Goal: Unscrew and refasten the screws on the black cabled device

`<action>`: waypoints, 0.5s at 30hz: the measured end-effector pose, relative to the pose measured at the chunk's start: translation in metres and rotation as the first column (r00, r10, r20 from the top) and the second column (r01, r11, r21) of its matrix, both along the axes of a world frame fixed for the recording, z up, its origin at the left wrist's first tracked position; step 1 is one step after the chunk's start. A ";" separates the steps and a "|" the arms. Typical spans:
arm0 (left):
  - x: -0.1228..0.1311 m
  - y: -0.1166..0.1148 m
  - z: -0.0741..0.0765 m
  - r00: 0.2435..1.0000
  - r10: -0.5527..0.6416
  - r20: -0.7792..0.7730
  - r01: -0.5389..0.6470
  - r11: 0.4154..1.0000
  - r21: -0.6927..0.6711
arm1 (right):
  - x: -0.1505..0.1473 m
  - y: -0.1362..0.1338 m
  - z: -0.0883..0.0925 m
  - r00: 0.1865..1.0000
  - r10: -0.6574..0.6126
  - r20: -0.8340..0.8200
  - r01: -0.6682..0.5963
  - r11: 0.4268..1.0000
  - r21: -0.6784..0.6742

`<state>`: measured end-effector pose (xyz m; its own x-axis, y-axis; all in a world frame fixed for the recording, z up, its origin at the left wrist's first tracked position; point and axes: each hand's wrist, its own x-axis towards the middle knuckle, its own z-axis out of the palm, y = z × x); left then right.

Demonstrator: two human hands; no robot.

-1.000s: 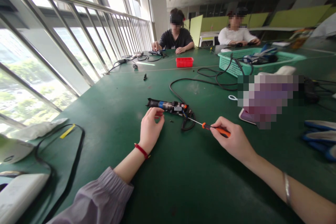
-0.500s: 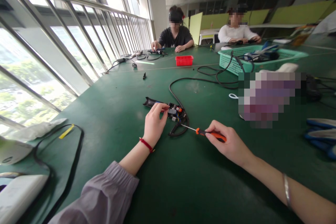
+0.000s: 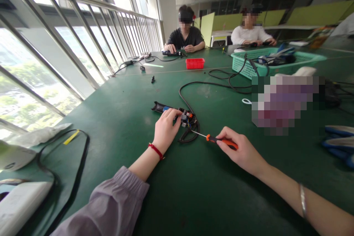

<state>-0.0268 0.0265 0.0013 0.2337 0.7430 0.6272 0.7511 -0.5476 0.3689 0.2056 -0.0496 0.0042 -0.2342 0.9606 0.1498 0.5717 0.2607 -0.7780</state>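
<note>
An opened black corded device [image 3: 159, 107] lies on the green table, with a switch block, coloured wires and an orange part [image 3: 190, 115] exposed at its right end. My left hand [image 3: 166, 125] is closed over its middle, fingertips and thumb pinching at the exposed parts; the exact piece between them is hidden. In my right hand [image 3: 235, 145] is a screwdriver [image 3: 212, 139] with an orange and black handle. Its thin shaft points left, and the tip is at the wires near the looped end of the device; I cannot tell whether it touches.
A black cable [image 3: 190, 84] runs from the device toward a green basket [image 3: 240, 68] of tools. Beyond are a red tray [image 3: 195, 63] and two people seated at work. Blue gloves [image 3: 339, 142] lie right, a black strap [image 3: 80, 166] left, and a metal railing borders the left side.
My left fingers have shifted slightly on the exposed parts, uncovering more of the blue piece. The screwdriver is nearly still. Across the table, one person's hands and black object have moved right.
</note>
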 end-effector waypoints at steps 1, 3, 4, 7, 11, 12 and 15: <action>-0.001 -0.002 0.001 1.000 0.013 0.010 -0.013 1.000 -0.008 | 0.001 0.000 0.000 1.000 0.006 0.000 -0.006 1.000 -0.010; -0.004 -0.007 0.002 0.997 0.071 0.043 -0.069 0.997 -0.033 | 0.002 0.000 0.001 1.000 0.019 0.000 -0.019 0.999 -0.030; -0.006 -0.009 0.002 0.992 0.116 0.045 -0.113 0.992 -0.058 | 0.002 0.000 0.001 1.000 0.022 0.002 -0.022 0.999 -0.039; -0.009 -0.013 0.003 0.973 0.226 -0.051 -0.231 0.958 -0.170 | 0.002 0.000 0.001 1.000 0.018 0.014 -0.017 0.998 -0.054; -0.008 -0.012 0.000 0.956 0.246 -0.158 -0.280 0.927 -0.248 | 0.002 -0.001 0.001 1.000 0.023 0.021 -0.021 0.997 -0.078; -0.008 -0.011 0.000 0.955 0.245 -0.168 -0.281 0.927 -0.248 | 0.001 -0.001 0.000 1.000 0.026 0.015 -0.025 0.996 -0.086; -0.006 -0.009 -0.002 0.954 0.237 -0.183 -0.277 0.930 -0.243 | 0.001 0.000 0.000 1.000 0.029 0.004 -0.029 0.994 -0.108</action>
<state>-0.0330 0.0171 -0.0003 0.0874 0.9232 0.3743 0.9100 -0.2269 0.3471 0.2068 -0.0498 0.0041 -0.2629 0.9638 0.0446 0.5694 0.1923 -0.7993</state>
